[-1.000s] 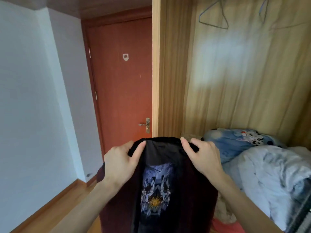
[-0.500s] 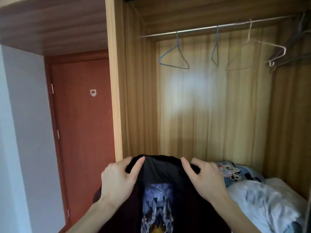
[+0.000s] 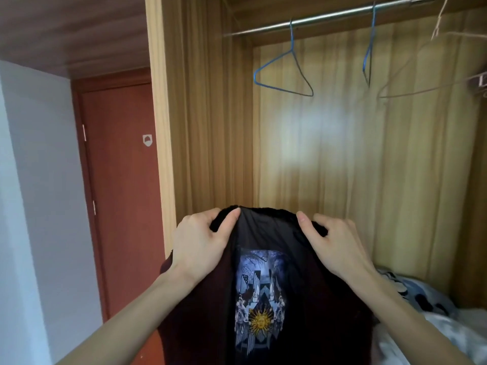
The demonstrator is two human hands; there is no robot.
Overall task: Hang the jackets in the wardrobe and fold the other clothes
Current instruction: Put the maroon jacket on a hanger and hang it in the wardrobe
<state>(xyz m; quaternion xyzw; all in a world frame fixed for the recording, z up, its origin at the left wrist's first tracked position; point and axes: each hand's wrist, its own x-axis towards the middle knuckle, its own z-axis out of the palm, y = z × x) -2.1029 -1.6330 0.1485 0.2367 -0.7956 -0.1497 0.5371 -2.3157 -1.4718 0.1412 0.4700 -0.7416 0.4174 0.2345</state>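
Wooden wardrobe (image 3: 210, 127) stands open, blue hanger (image 3: 284, 72) on its rail (image 3: 329, 15). Left hand (image 3: 200, 243) and right hand (image 3: 334, 248) each pinch the collar of the dark jacket (image 3: 263, 285), held below the rail. If one grip loosens, the jacket may slip down
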